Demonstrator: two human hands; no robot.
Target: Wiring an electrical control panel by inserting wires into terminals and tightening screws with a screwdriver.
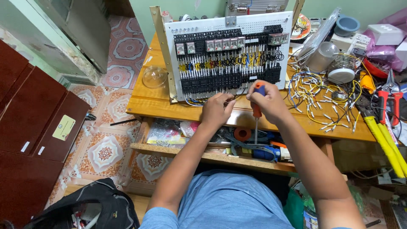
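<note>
The right hand [268, 101] grips an orange-handled screwdriver [257, 111], shaft down, at frame centre. The left hand [216, 109] has its fingers curled on thin wires under the white perforated relay panel [231, 53]; what they pinch is hidden. A slip could jab that hand or tug a wire loose.

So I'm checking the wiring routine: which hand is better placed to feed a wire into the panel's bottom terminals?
Probably the left hand: its fingertips are at the panel's bottom edge, while the right hand has its grip on the orange screwdriver.

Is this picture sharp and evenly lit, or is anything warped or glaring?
Head view: soft, even light, no hard shadows; wide lens bends the table edges; panel and both hands, left hand and right hand, fairly sharp; mild glare on the clear dome.
</note>
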